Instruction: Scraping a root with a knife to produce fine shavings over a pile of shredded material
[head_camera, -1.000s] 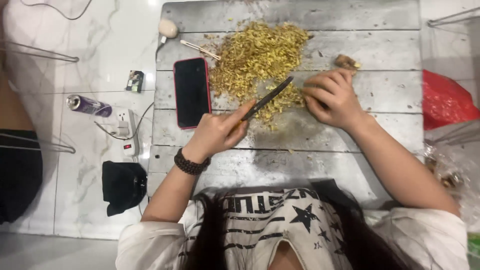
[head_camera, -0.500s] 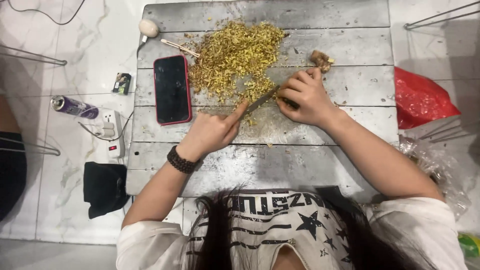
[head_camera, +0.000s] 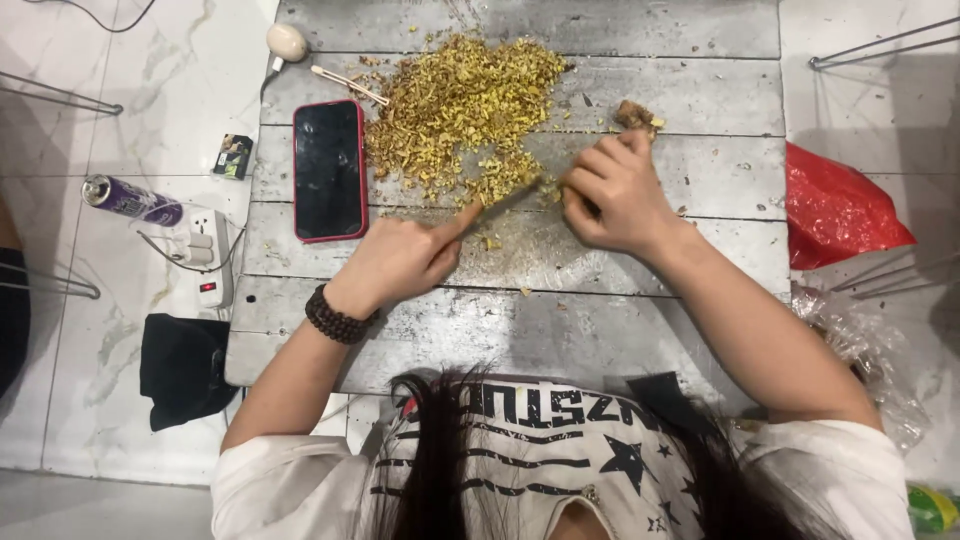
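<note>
My left hand (head_camera: 400, 262), with a dark bead bracelet on the wrist, is shut on a knife (head_camera: 495, 200). Its blade points up and right, blurred, to the lower edge of a pile of chopped yellow-green plant bits (head_camera: 460, 105). My right hand (head_camera: 615, 195) is curled with its fingertips pinched on a small piece at the blade's tip; the piece itself is hidden by the fingers. Both hands rest over a grey wooden plank table (head_camera: 520, 320). A brown chunk (head_camera: 635, 115) lies just beyond my right hand.
A red-cased phone (head_camera: 330, 170) lies left of the pile, with thin sticks (head_camera: 350, 85) and a pale round bulb (head_camera: 287, 42) behind it. On the floor at the left are a spray can (head_camera: 130, 200), power strip (head_camera: 210, 255) and black cloth (head_camera: 185, 365). A red bag (head_camera: 835, 210) lies right.
The knife has swung lower and flatter against the pile's edge. My right hand has closed in on the blade's tip. The view has shifted a little.
</note>
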